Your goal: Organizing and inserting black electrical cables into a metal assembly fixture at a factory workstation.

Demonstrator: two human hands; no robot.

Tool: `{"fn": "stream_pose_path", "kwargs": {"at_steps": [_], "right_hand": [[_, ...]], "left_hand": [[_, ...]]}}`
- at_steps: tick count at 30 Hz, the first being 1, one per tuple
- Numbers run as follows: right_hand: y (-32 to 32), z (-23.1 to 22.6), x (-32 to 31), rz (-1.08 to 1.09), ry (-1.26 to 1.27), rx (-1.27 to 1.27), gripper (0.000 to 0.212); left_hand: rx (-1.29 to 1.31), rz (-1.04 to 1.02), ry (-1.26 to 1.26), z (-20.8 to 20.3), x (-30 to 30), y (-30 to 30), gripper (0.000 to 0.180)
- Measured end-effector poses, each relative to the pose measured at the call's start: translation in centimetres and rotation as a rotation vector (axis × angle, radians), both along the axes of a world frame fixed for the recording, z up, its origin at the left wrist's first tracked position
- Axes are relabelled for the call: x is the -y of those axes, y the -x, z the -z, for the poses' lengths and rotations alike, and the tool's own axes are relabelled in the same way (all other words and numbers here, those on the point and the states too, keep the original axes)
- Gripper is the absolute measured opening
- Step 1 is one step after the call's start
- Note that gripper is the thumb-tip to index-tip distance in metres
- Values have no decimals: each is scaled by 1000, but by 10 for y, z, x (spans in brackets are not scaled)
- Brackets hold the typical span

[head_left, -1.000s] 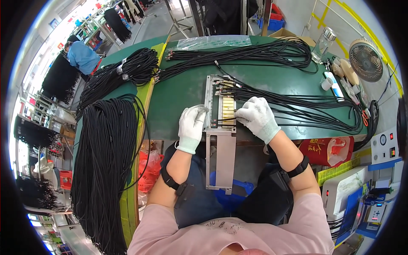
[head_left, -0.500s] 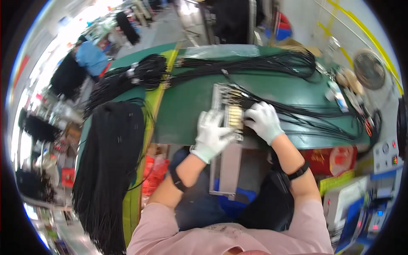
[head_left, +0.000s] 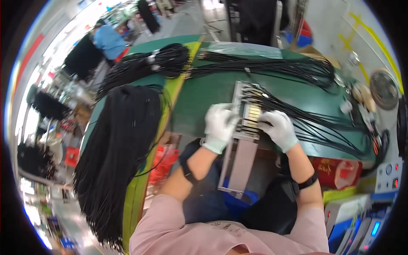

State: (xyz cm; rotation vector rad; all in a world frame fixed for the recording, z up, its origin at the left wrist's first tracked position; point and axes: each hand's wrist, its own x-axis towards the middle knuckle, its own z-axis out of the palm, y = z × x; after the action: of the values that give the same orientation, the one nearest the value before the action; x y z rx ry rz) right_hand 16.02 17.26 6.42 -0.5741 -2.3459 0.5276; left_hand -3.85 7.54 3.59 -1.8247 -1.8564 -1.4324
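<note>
A long metal jig (head_left: 245,163) lies across the near edge of the green table, its lower part jutting out over my lap. Several yellowish blocks (head_left: 253,114) sit in a row on it. At its left side is my white-gloved left hand (head_left: 221,127), fingers curled in towards the jig. Opposite, my gloved right hand (head_left: 278,131) has thumb and fingertips pinched together beside the blocks; what they hold, if anything, is too small to make out. From the jig's upper end, thin black cables (head_left: 293,108) fan out to the right, passing above my right hand.
A thick bundle of black cables (head_left: 123,140) hangs over the table's left edge. More coiled cables (head_left: 272,69) lie along the back of the green table (head_left: 199,100). Hand tools (head_left: 365,104) and a small fan (head_left: 383,89) are at the right, with boxed equipment (head_left: 387,178) nearer.
The whole view has shifted, so the table and jig sit further right. My left fingers, spread over the jig before, are now curled at its left side. My right hand stays by the blocks.
</note>
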Motion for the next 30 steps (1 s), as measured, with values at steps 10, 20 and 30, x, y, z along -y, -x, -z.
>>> {"fn": "stream_pose_path", "kwargs": {"at_steps": [10,20,30], "right_hand": [[-14,8,-7,90,-185,162,9],[-9,10,-2,134,-195,192,11],[-7,22,-6,172,-171,222,17]], "left_hand": [[120,6,171,14,-6,-1,12],[93,3,233,14,0,-2,17],[-325,133,268,-5,0,-29,28]]}}
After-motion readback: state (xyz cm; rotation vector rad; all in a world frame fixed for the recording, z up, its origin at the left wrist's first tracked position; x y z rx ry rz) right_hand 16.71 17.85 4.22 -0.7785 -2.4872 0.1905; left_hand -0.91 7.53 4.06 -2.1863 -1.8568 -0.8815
